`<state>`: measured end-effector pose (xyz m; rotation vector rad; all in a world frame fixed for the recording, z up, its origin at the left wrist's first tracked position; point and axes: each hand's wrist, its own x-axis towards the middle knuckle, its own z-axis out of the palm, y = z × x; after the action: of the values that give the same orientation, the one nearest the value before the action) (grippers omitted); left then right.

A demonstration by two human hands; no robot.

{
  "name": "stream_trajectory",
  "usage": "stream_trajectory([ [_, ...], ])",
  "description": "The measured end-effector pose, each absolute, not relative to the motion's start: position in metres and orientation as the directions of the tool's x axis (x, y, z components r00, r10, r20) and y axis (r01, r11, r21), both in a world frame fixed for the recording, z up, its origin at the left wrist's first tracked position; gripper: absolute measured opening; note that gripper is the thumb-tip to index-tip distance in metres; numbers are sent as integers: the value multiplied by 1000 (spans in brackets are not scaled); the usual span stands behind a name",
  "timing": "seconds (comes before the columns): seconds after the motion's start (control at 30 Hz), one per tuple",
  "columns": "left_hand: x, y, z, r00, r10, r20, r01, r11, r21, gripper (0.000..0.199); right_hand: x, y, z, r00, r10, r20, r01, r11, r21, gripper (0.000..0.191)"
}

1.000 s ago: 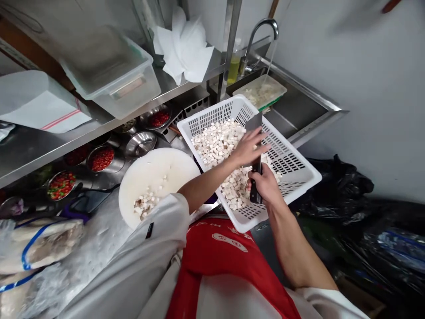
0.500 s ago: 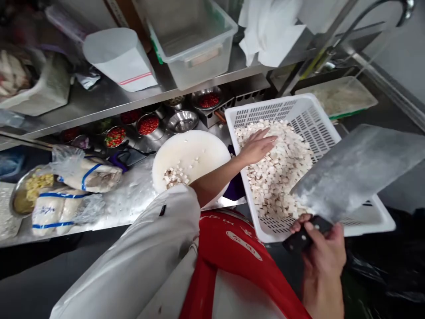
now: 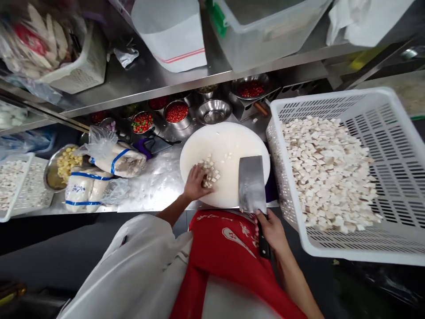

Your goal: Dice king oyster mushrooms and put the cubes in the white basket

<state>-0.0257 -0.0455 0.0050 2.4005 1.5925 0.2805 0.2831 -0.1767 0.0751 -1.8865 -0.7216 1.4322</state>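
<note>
On the round white cutting board (image 3: 229, 133), small white cubes (image 3: 212, 170) lie in a loose pile at the left, with a few scattered farther up. My left hand (image 3: 196, 182) rests against the pile's left side, palm down, its fingers apart. My right hand (image 3: 270, 228) grips the black handle of a broad cleaver (image 3: 253, 181), whose blade lies over the board's right part. To the right, a white perforated basket (image 3: 290, 186) holds a large heap of similar white cubes (image 3: 332, 177).
Metal bowls of chopped red chili (image 3: 176, 112) stand behind the board. Bagged white produce (image 3: 81, 188) and a bowl of yellow pieces (image 3: 67, 164) sit at the left. A steel shelf (image 3: 146, 91) with containers overhangs the back.
My left hand has moved from the basket's heap to the cubes on the board. The cleaver in my right hand has come left from above the basket to the board. The view has shifted right.
</note>
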Motion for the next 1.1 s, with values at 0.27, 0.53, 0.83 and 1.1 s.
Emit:
stream_trajectory([
  [0.27,4,-17,1,400,913,77,886,-407,222,94,279,-87,36,306,766,-565,127,-621,-773,32],
  [0.53,25,48,2,424,901,93,783,-416,463,90,263,-54,41,72,808,-584,154,-588,-794,26],
  [0.83,39,57,16,77,994,80,665,-111,738,47,173,-68,56,-35,830,-557,-4,-557,-830,20],
  [1.1,113,61,75,122,983,135,599,-181,780,34,225,-82,99,29,798,-602,-164,-591,-790,28],
])
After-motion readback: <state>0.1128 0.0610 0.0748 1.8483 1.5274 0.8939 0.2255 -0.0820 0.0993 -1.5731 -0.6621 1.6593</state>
